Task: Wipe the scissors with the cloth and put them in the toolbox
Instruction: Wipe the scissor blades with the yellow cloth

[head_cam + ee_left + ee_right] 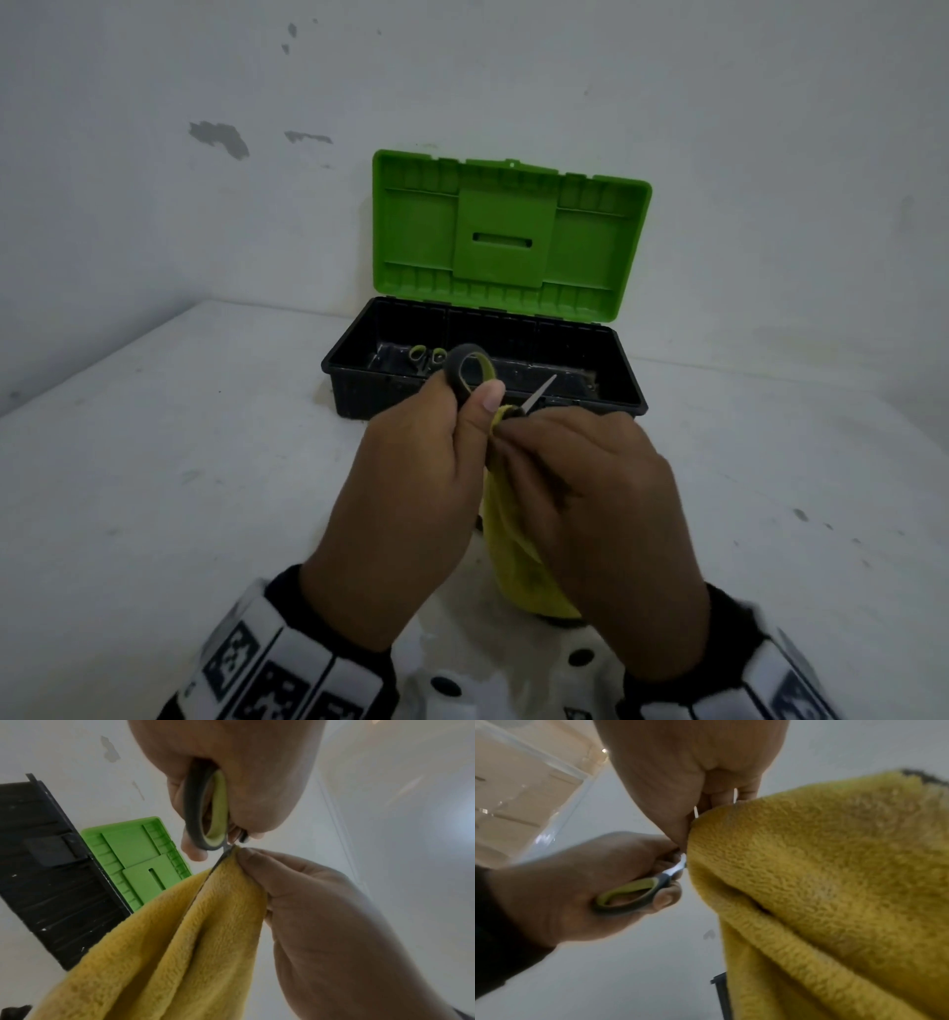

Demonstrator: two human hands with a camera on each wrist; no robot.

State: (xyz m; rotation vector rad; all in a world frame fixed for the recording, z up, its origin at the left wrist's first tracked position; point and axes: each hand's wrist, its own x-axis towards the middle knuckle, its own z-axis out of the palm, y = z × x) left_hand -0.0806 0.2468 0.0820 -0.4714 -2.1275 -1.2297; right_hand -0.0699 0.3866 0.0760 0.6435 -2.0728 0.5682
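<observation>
My left hand (405, 493) grips the scissors (470, 377) by their grey and green handle loops, blade tip pointing far and right over the toolbox (359, 395). My right hand (595, 503) pinches the yellow cloth (513, 545) round the blade near the pivot; the rest of the cloth hangs down between my hands. The toolbox stands open on the desk (154, 462), green lid (513, 231) upright against the wall. Inside at the left lies what looks like a second pair (427, 358). I can read no writing anywhere.
</observation>
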